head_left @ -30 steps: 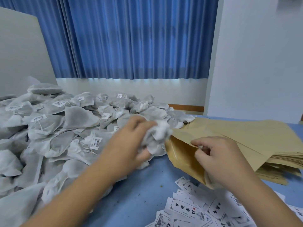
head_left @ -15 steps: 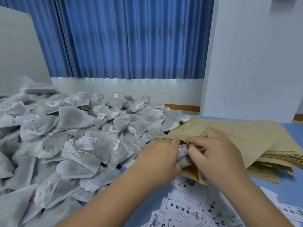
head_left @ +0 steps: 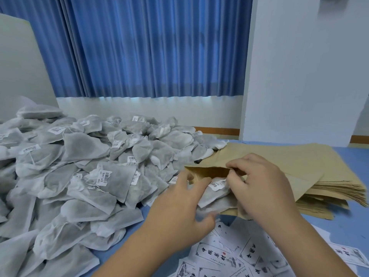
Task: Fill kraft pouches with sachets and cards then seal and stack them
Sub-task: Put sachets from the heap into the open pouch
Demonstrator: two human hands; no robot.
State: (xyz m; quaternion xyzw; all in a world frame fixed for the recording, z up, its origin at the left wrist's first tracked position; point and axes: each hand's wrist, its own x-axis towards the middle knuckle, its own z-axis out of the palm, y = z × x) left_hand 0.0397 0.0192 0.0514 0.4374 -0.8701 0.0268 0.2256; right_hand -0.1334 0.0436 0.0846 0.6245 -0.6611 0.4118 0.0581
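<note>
Drawing back a little toward the near left since half a second ago, the left hand [head_left: 175, 212] is now leaving more of the bunch of sachets [head_left: 214, 193] showing between the two hands. Its grip is closing round that bunch, with the fingers lying over the top and the thumb curling under the near side. The bunch is sticking out to the right of this grip. Its far-right end is going into the open mouth of the kraft pouch [head_left: 209, 171], and a barcode label [head_left: 215, 184] is facing up just outside the mouth.

The right hand [head_left: 263, 188] is pinching the upper lip of the pouch between thumb and forefinger, holding it lifted so that the brown inside is showing. The rest of the pouch is running under this hand toward the near right. The pouch is lying against the left edge of the stack of kraft pouches [head_left: 311, 168], which is resting on the blue tabletop [head_left: 351, 226] at the right.

The pile of sachets [head_left: 79, 176] is covering the left of the tabletop and reaching the stack's far-left corner. Printed cards [head_left: 219, 256] are lying scattered at the near edge, beneath both wrists. A blue curtain [head_left: 149, 47] is hanging behind, and a white pillar [head_left: 299, 66] is standing at the far right.
</note>
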